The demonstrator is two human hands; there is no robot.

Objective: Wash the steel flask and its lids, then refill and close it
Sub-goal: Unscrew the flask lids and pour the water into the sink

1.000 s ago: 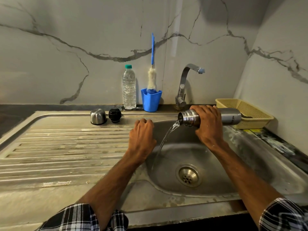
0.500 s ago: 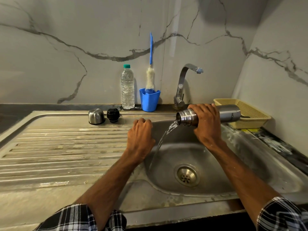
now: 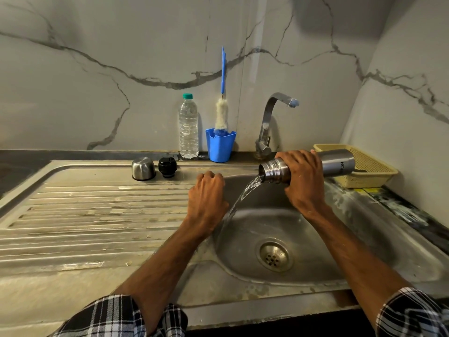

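Two hands are seen in the head view, both at the sink (image 3: 364, 239) in the centre right of the frame. The flask (image 3: 337, 164) is gripped round its middle by the right hand (image 3: 303, 181). It is held nearly level above the basin's rear edge, with its open mouth tipped slightly down to the left. Water (image 3: 245, 193) is poured from the mouth in a stream and lands left of the drain (image 3: 274, 256). The left hand (image 3: 206, 198) is curled in a fist and rested on the basin's left rim; nothing is seen held in it.

The step in hand is judged to be the emptying of the flask, early in the wash. Next, a steeper tilt would likely be needed until the flow stops. The brush (image 3: 221, 113), stood in the cup (image 3: 220, 147) at upper centre, could then be fetched by the free left hand.

The flask is shown as brushed steel with a ridged, threaded neck and dark lettering near its base. The base end is seen in front of the basket (image 3: 369, 166). The steel cap (image 3: 143, 168) and black stopper (image 3: 167, 167) are set side by side, just apart, at the back of the drainboard, left of centre.
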